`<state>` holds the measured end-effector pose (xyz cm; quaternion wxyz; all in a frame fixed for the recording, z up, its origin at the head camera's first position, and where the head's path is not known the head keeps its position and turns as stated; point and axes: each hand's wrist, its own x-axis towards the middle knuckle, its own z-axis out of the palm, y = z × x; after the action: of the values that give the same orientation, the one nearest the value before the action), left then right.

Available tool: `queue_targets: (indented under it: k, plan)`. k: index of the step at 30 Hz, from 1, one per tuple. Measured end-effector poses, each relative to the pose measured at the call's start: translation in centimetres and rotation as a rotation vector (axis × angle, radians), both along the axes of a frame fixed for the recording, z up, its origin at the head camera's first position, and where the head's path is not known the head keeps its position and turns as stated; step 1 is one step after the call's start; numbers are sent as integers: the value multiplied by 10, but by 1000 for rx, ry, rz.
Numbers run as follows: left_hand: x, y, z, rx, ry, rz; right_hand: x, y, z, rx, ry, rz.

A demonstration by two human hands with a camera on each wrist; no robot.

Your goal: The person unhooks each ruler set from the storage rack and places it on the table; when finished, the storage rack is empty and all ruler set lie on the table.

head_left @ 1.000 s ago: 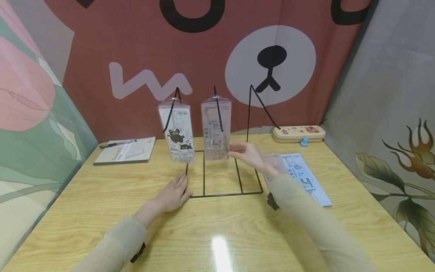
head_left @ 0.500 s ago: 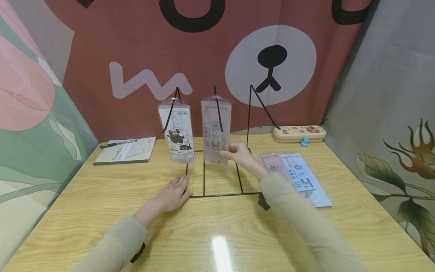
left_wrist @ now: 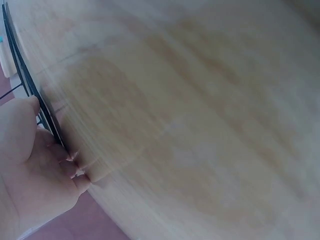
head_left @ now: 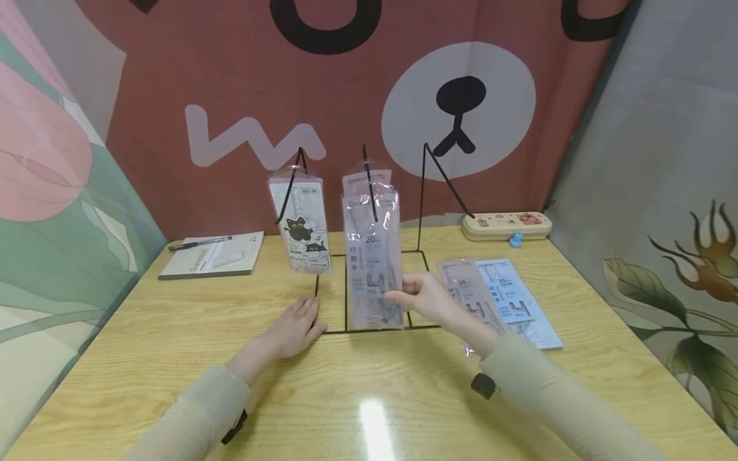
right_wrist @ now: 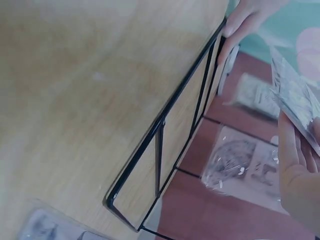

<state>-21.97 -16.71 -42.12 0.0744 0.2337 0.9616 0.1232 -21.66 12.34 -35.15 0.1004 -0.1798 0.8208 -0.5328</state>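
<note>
My right hand (head_left: 429, 298) pinches the lower right edge of a pink ruler set packet (head_left: 369, 256) in clear wrapping. The middle hook of a black wire rack (head_left: 380, 331) crosses this packet's top; whether it still hangs there I cannot tell. Behind it, a second pink packet (head_left: 353, 181) hangs on the same hook, mostly covered in the head view. In the right wrist view the held packet (right_wrist: 295, 90) tilts near my fingers. My left hand (head_left: 293, 328) lies with extended fingers on the rack's front left corner. The left wrist view shows its fingertips against the wire (left_wrist: 52, 120).
A cat-print ruler set (head_left: 298, 224) hangs on the left hook; the right hook (head_left: 450, 180) is bare. Pink (head_left: 468, 291) and blue ruler packets (head_left: 510, 294) lie to the right. A pencil case (head_left: 507, 226) stands behind them. A notebook (head_left: 198, 266) with a pen lies back left.
My right hand has drawn the front pink packet forward and down along the middle hook, uncovering another behind it. The left hand has stayed on the rack.
</note>
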Motion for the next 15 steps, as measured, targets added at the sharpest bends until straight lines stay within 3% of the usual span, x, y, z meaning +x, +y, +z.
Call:
queue_targets:
  k: [15]
  plan:
    - [3,1,4,3,-1,-2,64,23,5,-11,-39,155]
